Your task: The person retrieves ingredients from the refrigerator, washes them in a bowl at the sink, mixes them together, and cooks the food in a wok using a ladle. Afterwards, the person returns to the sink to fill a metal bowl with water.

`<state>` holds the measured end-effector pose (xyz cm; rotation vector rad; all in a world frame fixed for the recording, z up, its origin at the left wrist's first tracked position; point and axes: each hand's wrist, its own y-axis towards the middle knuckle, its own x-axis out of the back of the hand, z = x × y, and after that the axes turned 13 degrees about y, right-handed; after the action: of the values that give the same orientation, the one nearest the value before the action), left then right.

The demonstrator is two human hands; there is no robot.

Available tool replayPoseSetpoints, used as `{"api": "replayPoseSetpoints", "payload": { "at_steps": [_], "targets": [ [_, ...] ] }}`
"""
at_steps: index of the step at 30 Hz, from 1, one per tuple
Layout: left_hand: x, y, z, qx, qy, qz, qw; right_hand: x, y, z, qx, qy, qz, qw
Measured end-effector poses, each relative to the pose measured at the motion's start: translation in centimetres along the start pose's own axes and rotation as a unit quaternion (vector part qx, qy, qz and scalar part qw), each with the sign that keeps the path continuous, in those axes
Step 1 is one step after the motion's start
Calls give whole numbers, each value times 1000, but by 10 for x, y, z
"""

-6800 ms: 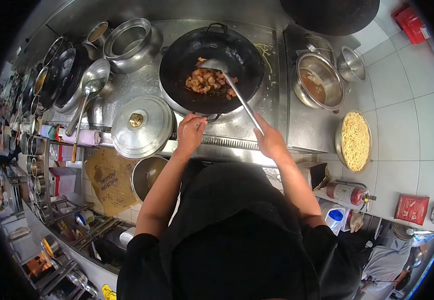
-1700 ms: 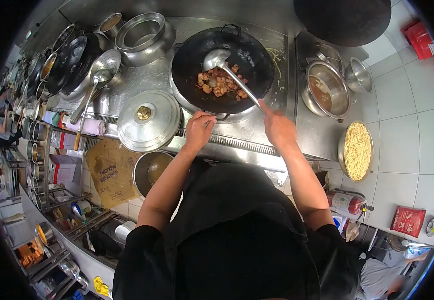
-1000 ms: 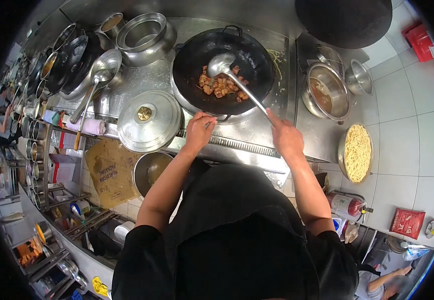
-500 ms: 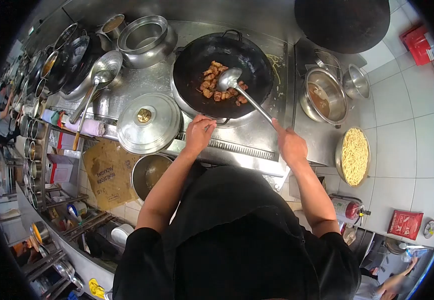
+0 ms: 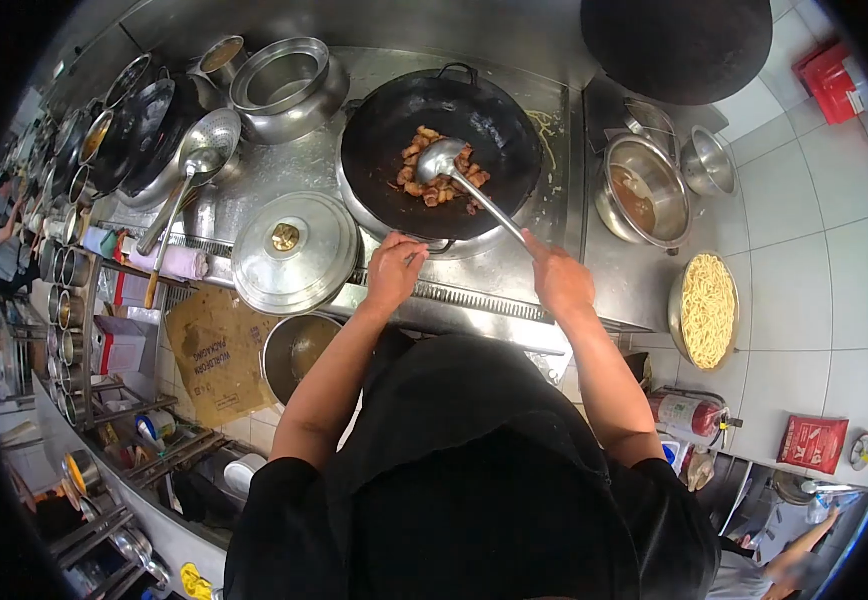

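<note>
In the black wok (image 5: 494, 125) lie several browned chunks that look like meat (image 5: 434, 190). A metal ladle (image 5: 489, 206) reaches into the wok, its bowl resting among the chunks. My right hand (image 5: 562, 283) is closed round the ladle's handle, with the index finger stretched along it. At the wok's near rim, my left hand (image 5: 394, 272) is closed on the near loop handle (image 5: 442, 246); the fingers partly hide it. Left of the wok a silver pot lid (image 5: 279, 270) with a brass knob lies on the stove top.
Nearby on the left are a skimmer (image 5: 216, 130) and a wide metal pot (image 5: 294, 110). To the right stand a bowl of brown liquid (image 5: 669, 215) and a bowl of noodles (image 5: 709, 310). A large dark round pan (image 5: 679, 45) is at the top. Other people show at both edges.
The ladle's bowl has shifted left through the chunks, and my right hand has moved left with it. The chunks are pushed closer together. My left hand stays at the wok's handle.
</note>
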<state>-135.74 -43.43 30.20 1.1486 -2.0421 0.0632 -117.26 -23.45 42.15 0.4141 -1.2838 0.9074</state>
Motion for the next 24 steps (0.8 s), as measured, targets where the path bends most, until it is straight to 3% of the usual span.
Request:
{"api": "replayPoseSetpoints", "payload": {
  "at_steps": [4,10,13,15,16,18,24],
  "targets": [
    [-1,-1,1,6,3,4,1000,23,-1,1,-56,35,33,997],
    [4,0,-5,9,7,3,1000,-7,50,-16,62,233,-75,968],
    [-3,-1,7,-17,21,3,1000,0,53,-1,46,309,-36,949],
    [-4,-2,7,-10,18,0,1000,2,48,5,-47,432,52,899],
    [-5,-3,6,-3,13,-2,1000,-5,51,2,-49,433,52,899],
    [-3,-2,3,6,23,7,1000,-19,58,-1,52,347,-4,936],
    [-1,-2,2,6,26,7,1000,-24,75,4,31,327,-61,943]
  ]
}}
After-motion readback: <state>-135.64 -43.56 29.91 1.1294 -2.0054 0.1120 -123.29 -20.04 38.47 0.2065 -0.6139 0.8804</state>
